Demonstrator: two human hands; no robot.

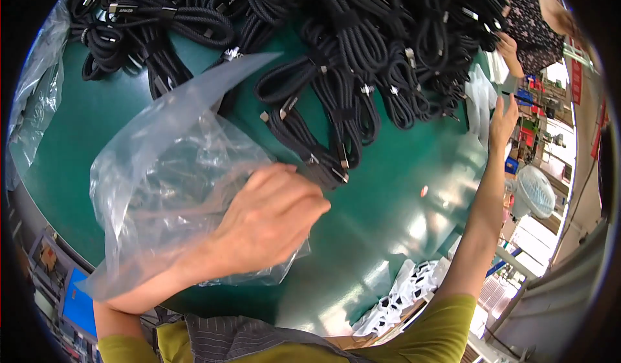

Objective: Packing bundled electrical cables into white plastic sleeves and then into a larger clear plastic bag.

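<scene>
My left hand (275, 214) is over a clear plastic bag (168, 175) on the green table, its fingers curled inward. Whatever those fingers hold, if anything, is hidden beneath them. Part of the bag's film overlaps my left forearm, and its upper flap stands up toward the cables. Just beyond my left knuckles lies a bundled black braided cable (301, 140) with metal plugs. Far out to the right, my right hand (503, 120) is stretched out with fingers apart, beside some whitish plastic bags (479, 101). No object shows in it.
A large heap of coiled black cables (362, 27) covers the far side of the green table (381, 214). More clear plastic (39, 91) hangs at the left edge. White pieces with black marks (404, 292) lie near right. Another person's hand (509, 49) is at the far right, above a fan (533, 192).
</scene>
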